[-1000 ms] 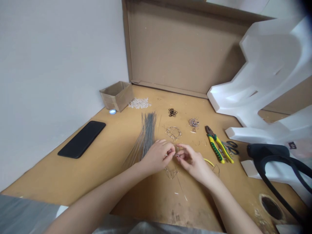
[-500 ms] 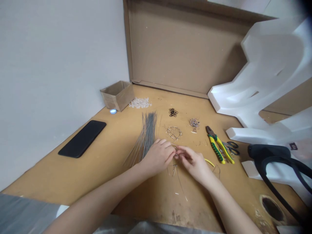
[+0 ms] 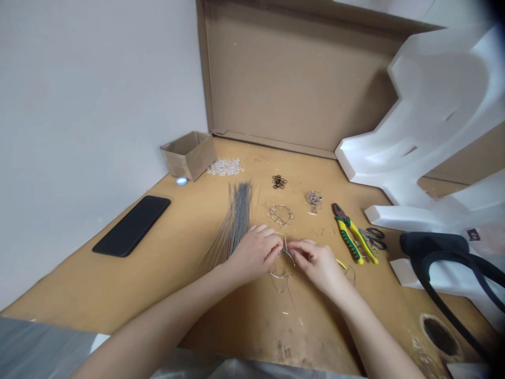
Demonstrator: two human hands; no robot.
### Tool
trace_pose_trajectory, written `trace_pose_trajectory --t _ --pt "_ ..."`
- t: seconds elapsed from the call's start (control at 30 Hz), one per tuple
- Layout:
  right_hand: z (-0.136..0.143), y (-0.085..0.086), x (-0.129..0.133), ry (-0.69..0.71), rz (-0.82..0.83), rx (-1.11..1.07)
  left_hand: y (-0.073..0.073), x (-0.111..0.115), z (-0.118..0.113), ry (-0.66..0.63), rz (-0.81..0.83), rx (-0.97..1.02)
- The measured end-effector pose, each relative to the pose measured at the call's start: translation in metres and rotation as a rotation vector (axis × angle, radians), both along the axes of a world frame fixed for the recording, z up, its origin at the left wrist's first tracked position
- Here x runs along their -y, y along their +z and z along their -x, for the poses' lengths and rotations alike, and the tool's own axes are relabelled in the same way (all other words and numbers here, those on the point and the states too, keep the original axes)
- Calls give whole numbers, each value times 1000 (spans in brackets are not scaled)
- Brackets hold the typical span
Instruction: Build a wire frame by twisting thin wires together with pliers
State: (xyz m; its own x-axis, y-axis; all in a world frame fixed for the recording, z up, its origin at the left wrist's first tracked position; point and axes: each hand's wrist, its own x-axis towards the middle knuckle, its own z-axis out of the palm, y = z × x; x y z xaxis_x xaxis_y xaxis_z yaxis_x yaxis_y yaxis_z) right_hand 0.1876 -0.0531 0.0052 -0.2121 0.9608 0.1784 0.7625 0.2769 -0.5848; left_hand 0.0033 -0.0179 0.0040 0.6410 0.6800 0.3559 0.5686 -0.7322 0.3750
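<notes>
Low over the middle of the table, my left hand [image 3: 256, 251] is closed, thumb against fingers, on a thin piece of bent wire [image 3: 292, 257]. Part of that wire curves like a ring in the gap between my hands, and a short straight end stands up from it. My right hand [image 3: 319, 264] faces it from the right, its thumb and forefinger pinched at the same wire. The fingertips hide the exact hold. Beside my left hand lies a bundle of straight grey wires [image 3: 239, 216]. A loose cluster of bent wire pieces [image 3: 281, 215] rests just beyond my hands.
Yellow-green pliers [image 3: 349, 234] and scissors [image 3: 376, 238] lie to the right. Further back are black rings [image 3: 279, 182], a small metal pile [image 3: 314, 198], clear bits [image 3: 226, 167] and a cardboard box [image 3: 189, 155]. A dark phone [image 3: 132, 226] lies left; white foam [image 3: 379, 163] stands right.
My hands have drawn slightly apart, the right one moving a little rightward. More of the curved wire now shows between and below the fingers.
</notes>
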Motion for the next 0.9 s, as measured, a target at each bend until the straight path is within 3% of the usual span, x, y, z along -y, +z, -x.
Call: trace_pose_trajectory --t 0.43,0.9 --pt "1 3 0 93 -11 27 -2 0 -1 -3 -11 -51" --pt "7 8 4 -4 36 131 -4 0 -1 5 -2 -12"
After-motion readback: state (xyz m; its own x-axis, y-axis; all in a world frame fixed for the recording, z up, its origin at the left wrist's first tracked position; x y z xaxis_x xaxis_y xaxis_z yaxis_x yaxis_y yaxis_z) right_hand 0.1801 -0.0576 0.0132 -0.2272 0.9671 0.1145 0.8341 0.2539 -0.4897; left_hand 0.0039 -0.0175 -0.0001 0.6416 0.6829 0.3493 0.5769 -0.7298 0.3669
